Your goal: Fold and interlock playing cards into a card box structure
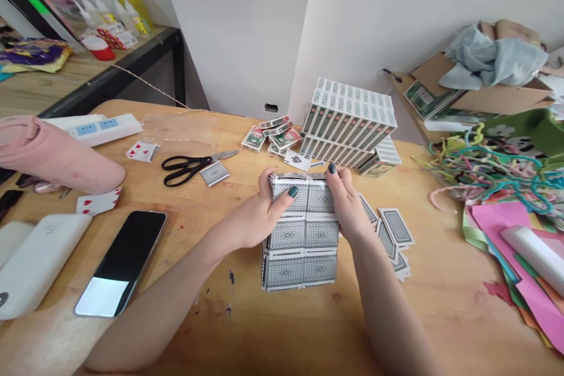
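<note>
Between my hands is a box-like block made of playing cards (288,235), its patterned grey-and-white backs facing me in rows of two. My left hand (253,214) grips its upper left edge, thumb over the front. At the upper right edge, my right hand (350,202) closes on the same block, thumb on top. The fingers behind the block are hidden. Loose cards (396,227) lie face down beside my right wrist. Black-handled scissors (187,169) rest to the left, touching or close to a small card piece (215,173). An ace of spades (297,160) lies beyond the block.
Stacked card boxes (350,114) stand at the back, with several loose boxes (273,135) beside them. On the left are a phone (123,261), a white power bank (44,264), a pink cylindrical case (61,153) and a power strip (106,127). Yarn (497,170) and coloured paper (506,235) fill the right.
</note>
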Action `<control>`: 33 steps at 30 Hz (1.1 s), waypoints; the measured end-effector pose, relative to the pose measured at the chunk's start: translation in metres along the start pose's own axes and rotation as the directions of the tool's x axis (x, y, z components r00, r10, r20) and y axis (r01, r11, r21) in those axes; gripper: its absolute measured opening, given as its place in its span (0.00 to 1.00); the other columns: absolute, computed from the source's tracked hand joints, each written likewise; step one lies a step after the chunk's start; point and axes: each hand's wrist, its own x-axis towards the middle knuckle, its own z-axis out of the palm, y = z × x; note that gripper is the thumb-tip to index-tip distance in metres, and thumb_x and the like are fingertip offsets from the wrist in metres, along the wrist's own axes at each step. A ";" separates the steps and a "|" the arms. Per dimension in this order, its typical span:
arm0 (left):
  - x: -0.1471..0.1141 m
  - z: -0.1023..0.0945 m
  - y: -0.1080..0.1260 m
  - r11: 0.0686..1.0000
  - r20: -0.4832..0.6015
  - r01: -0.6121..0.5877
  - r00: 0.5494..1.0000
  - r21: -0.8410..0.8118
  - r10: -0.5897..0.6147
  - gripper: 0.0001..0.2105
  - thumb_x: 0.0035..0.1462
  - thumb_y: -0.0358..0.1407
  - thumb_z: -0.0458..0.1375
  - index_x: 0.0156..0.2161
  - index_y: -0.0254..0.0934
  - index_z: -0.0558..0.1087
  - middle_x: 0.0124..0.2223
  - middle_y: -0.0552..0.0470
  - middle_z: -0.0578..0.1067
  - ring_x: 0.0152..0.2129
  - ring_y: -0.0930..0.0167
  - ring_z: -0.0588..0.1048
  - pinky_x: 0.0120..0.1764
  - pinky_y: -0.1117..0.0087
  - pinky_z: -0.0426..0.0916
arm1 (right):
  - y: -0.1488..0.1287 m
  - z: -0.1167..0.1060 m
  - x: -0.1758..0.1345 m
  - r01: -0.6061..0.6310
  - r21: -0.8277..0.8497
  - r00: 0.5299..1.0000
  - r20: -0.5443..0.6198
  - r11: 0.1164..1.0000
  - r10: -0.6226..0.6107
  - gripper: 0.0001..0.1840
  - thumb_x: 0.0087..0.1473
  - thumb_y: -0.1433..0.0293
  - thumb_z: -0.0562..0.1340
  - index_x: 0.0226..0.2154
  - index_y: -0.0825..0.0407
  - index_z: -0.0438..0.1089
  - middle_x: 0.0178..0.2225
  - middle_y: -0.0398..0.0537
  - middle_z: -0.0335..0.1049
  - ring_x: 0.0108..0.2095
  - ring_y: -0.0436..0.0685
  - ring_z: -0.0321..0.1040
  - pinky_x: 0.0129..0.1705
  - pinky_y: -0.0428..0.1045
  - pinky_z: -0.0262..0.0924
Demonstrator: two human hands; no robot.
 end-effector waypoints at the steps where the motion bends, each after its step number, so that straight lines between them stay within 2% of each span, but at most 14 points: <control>1: 0.001 0.000 -0.002 1.000 0.004 -0.003 1.000 0.003 0.003 0.37 0.57 0.55 0.49 0.65 0.41 0.43 0.40 0.48 0.75 0.42 0.57 0.72 0.47 0.58 0.60 | 0.000 0.000 0.000 0.003 0.023 1.000 0.021 1.000 -0.003 0.22 0.51 0.44 0.55 0.33 0.46 0.58 0.33 0.41 0.59 0.36 0.55 0.59 0.40 0.50 0.55; 5: 0.005 0.000 -0.006 1.000 0.038 -0.002 0.999 -0.027 0.003 0.33 0.57 0.56 0.47 0.62 0.42 0.48 0.43 0.47 0.74 0.42 0.58 0.72 0.45 0.59 0.61 | 0.000 -0.004 -0.001 -0.035 0.115 0.992 0.124 0.993 0.021 0.19 0.50 0.48 0.59 0.37 0.43 0.60 0.32 0.39 0.60 0.31 0.53 0.59 0.34 0.47 0.55; 8: 0.009 -0.003 -0.004 0.997 0.036 0.009 0.999 -0.071 -0.006 0.32 0.57 0.57 0.47 0.61 0.42 0.50 0.47 0.46 0.73 0.46 0.58 0.70 0.49 0.58 0.61 | -0.003 -0.005 0.000 -0.128 0.174 0.956 0.282 0.976 0.075 0.22 0.49 0.50 0.62 0.44 0.40 0.61 0.28 0.38 0.63 0.27 0.52 0.61 0.30 0.47 0.55; 10: 0.013 -0.009 -0.002 0.995 0.035 0.005 0.999 -0.101 -0.002 0.33 0.57 0.58 0.46 0.62 0.43 0.51 0.51 0.45 0.71 0.50 0.58 0.68 0.52 0.58 0.59 | -0.003 -0.003 0.002 -0.155 0.215 0.939 0.335 0.964 0.076 0.23 0.48 0.51 0.63 0.45 0.40 0.64 0.28 0.39 0.67 0.28 0.53 0.64 0.30 0.47 0.57; 12: 0.014 -0.018 -0.003 0.987 0.037 -0.019 0.999 -0.158 0.025 0.33 0.57 0.58 0.46 0.63 0.43 0.51 0.57 0.45 0.67 0.55 0.59 0.64 0.56 0.59 0.56 | 0.000 0.001 0.005 -0.161 0.284 0.954 0.289 0.945 0.076 0.23 0.46 0.51 0.64 0.44 0.42 0.68 0.32 0.41 0.71 0.31 0.55 0.67 0.32 0.48 0.59; 14: 0.013 -0.029 -0.008 0.976 0.058 -0.037 0.997 -0.214 0.050 0.33 0.58 0.57 0.46 0.64 0.44 0.53 0.62 0.47 0.62 0.59 0.60 0.60 0.59 0.61 0.54 | 0.006 0.006 0.009 -0.170 0.386 0.978 0.178 0.907 0.107 0.24 0.45 0.52 0.65 0.43 0.44 0.70 0.38 0.43 0.73 0.37 0.57 0.69 0.35 0.49 0.61; 17: 0.007 -0.044 -0.024 0.989 0.135 -0.053 0.988 -0.140 0.072 0.30 0.55 0.50 0.55 0.62 0.44 0.60 0.64 0.50 0.61 0.61 0.61 0.58 0.60 0.63 0.55 | 0.018 0.009 0.012 -0.145 0.467 0.988 0.014 0.872 0.156 0.24 0.46 0.51 0.63 0.43 0.46 0.70 0.46 0.47 0.71 0.45 0.60 0.67 0.40 0.51 0.63; 19: 0.003 -0.050 -0.037 0.995 0.044 -0.090 0.995 -0.041 0.092 0.29 0.52 0.46 0.60 0.59 0.43 0.64 0.62 0.50 0.65 0.59 0.61 0.62 0.60 0.62 0.55 | 0.023 0.004 0.008 -0.199 0.310 0.980 0.058 0.930 0.190 0.24 0.49 0.48 0.60 0.41 0.47 0.71 0.44 0.47 0.72 0.45 0.62 0.67 0.41 0.53 0.62; 21: 0.001 -0.052 -0.047 0.996 -0.061 -0.090 0.994 -0.011 0.089 0.22 0.54 0.44 0.58 0.53 0.41 0.70 0.57 0.49 0.71 0.55 0.61 0.67 0.58 0.59 0.58 | 0.024 -0.005 0.000 -0.157 -0.001 0.969 0.192 0.988 0.154 0.21 0.50 0.49 0.60 0.38 0.46 0.73 0.40 0.47 0.72 0.46 0.62 0.66 0.47 0.55 0.60; 23: 0.000 -0.051 -0.054 0.998 -0.162 -0.053 0.986 -0.019 0.049 0.16 0.55 0.42 0.56 0.46 0.39 0.75 0.52 0.48 0.75 0.50 0.61 0.71 0.56 0.57 0.61 | 0.023 -0.015 -0.008 -0.025 -0.287 0.975 0.205 0.958 0.086 0.17 0.47 0.51 0.63 0.29 0.47 0.74 0.37 0.47 0.72 0.44 0.62 0.66 0.51 0.58 0.56; 25: -0.003 -0.046 -0.058 0.999 -0.292 -0.017 0.956 -0.049 0.002 0.13 0.55 0.42 0.56 0.41 0.38 0.76 0.48 0.46 0.77 0.48 0.61 0.72 0.55 0.57 0.62 | 0.023 -0.021 -0.012 0.040 -0.406 0.955 0.285 0.913 0.085 0.16 0.49 0.52 0.62 0.25 0.47 0.73 0.35 0.48 0.72 0.42 0.62 0.66 0.51 0.59 0.56; 28: -0.017 -0.036 -0.063 0.980 -0.490 -0.005 0.867 -0.198 -0.095 0.17 0.55 0.46 0.56 0.43 0.36 0.74 0.49 0.44 0.77 0.49 0.60 0.72 0.56 0.57 0.61 | 0.032 -0.015 -0.012 -0.010 -0.248 0.944 0.316 0.969 0.091 0.16 0.52 0.53 0.61 0.36 0.46 0.71 0.40 0.48 0.73 0.44 0.61 0.68 0.51 0.59 0.59; 30: -0.031 -0.028 -0.067 0.951 -0.535 -0.019 0.830 -0.308 -0.157 0.19 0.54 0.48 0.57 0.44 0.36 0.73 0.51 0.44 0.75 0.51 0.60 0.71 0.56 0.58 0.61 | 0.041 -0.002 -0.013 -0.008 -0.037 0.968 0.251 0.999 0.017 0.19 0.52 0.54 0.62 0.45 0.45 0.68 0.50 0.49 0.69 0.52 0.60 0.65 0.55 0.58 0.57; 33: -0.047 -0.017 -0.072 0.942 -0.457 -0.029 0.879 -0.333 -0.135 0.17 0.55 0.43 0.57 0.48 0.38 0.69 0.53 0.45 0.72 0.55 0.61 0.67 0.57 0.60 0.59 | 0.054 0.019 -0.021 -0.047 0.115 0.953 0.303 0.992 0.010 0.24 0.52 0.56 0.62 0.51 0.43 0.63 0.55 0.49 0.67 0.57 0.59 0.61 0.60 0.59 0.52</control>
